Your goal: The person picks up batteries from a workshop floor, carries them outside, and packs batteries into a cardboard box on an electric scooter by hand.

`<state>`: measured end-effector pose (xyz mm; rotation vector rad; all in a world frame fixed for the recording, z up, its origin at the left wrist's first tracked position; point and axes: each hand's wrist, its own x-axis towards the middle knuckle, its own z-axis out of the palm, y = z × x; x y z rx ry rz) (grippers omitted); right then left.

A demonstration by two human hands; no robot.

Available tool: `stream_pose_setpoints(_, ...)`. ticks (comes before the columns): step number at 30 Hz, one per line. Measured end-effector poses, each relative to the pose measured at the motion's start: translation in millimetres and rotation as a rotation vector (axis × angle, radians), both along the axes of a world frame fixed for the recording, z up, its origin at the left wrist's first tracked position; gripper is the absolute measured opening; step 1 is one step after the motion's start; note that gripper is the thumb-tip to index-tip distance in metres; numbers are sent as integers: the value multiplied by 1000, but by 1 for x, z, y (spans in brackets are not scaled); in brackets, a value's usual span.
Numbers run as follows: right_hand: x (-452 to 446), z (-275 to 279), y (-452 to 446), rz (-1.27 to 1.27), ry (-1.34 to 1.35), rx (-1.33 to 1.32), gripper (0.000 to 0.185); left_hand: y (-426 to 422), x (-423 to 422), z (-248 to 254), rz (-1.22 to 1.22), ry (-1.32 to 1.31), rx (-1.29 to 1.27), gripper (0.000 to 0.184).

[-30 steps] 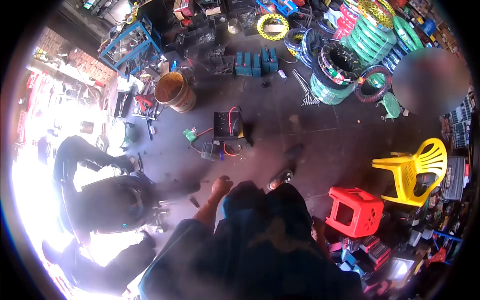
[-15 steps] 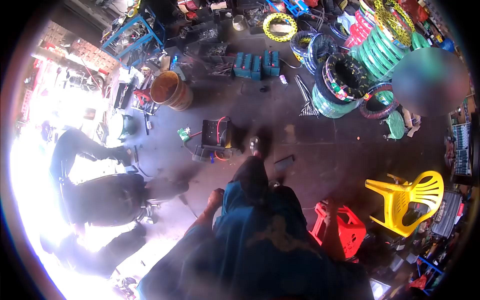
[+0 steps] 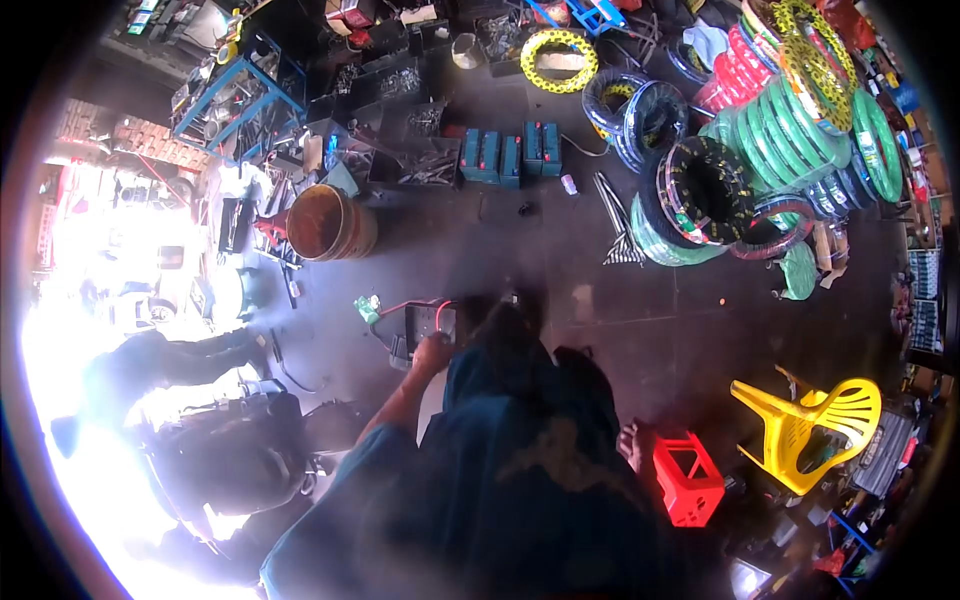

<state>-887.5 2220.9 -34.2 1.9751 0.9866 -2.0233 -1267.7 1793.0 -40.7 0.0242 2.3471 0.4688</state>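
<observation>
My left hand [image 3: 433, 353] is in front of me, overlapping the near edge of a black open box [image 3: 410, 330] on the floor. Its fingers are too small and dark to make out. A red cable [image 3: 440, 312] loops over the box, and a green-and-white piece [image 3: 369, 309] lies at its left end. Low at my right side hangs my right hand [image 3: 630, 447], fingers partly apart and nothing visible in them. Just right of it stands a red plastic stool [image 3: 690, 478]. My body hides part of that hand.
A rusty bucket [image 3: 330, 225] and teal boxes [image 3: 510, 155] stand ahead. Stacked tyres [image 3: 700, 190] and green-wrapped tyres [image 3: 785, 125] fill the far right. A yellow plastic chair [image 3: 810, 425] stands right, a motorcycle [image 3: 235, 455] left in bright light.
My body has moved forward, bringing my left hand up to the black box. My right hand, which was over the red stool, is now left of it. The blurred patch at right is gone.
</observation>
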Motion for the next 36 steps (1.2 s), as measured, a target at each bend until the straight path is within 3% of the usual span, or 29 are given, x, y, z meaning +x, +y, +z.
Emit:
stream_pose_setpoints(1, -22, 1, 9, 26, 64, 5, 14, -15, -15, -28, -140, 97, 29, 34)
stream_pose_setpoints(3, -91, 29, 10, 65, 78, 114, 12, -13, -52, -15, -515, 300, -75, 32)
stream_pose_setpoints(4, -97, 13, 15, 214, 102, 231, 32, 13, -74, 31, -589, 234, -153, 28)
stream_pose_setpoints(5, -89, -16, 55, 467, 439, 16, 51, 39, -94, 80, -666, 168, -225, 24)
stream_pose_setpoints(6, -109, -9, 60, 432, 468, 40, 37, 17, -85, 33, -579, 222, -148, 37)
stream_pose_setpoints(7, -132, -17, 74, 341, 335, -76, 37, -3, -75, -12, -496, 276, -65, 59)
stream_pose_setpoints(9, -181, -6, 78, 551, 213, 199, 30, 21, -61, -11, 60, 197, -49, 41)
stream_pose_setpoints(11, -226, -3, 93, 626, 57, 222, 28, 31, -62, 33, 377, -30, 37, 50)
stream_pose_setpoints(13, -263, -9, 114, 670, -22, 179, 27, 45, -56, 83, 558, -79, 7, 50)
stream_pose_setpoints(16, -323, -18, 151, 749, -69, 142, 24, 50, -22, 97, 792, -82, 6, 45)
stream_pose_setpoints(18, -366, -20, 177, 797, -80, 130, 23, 58, 8, 81, 893, -30, -43, 45)
stream_pose_setpoints(21, -434, -14, 217, 844, -79, 145, 22, 86, 37, 70, 950, -159, -89, 46)
stream_pose_setpoints(25, -524, -7, 264, 921, 42, 196, 21, 144, 45, 69, 1069, -165, 4, 47)
stream_pose_setpoints(29, -590, 0, 280, 954, 152, 238, 18, 188, 26, 94, 1167, -193, 100, 48)
stream_pose_setpoints(33, -599, -9, 262, 1003, 156, 305, 22, 182, 16, 104, 1171, -136, 55, 47)
stream_pose_setpoints(36, -585, -25, 242, 1138, -5, 220, 27, 158, 11, 115, 1273, -76, 40, 47)
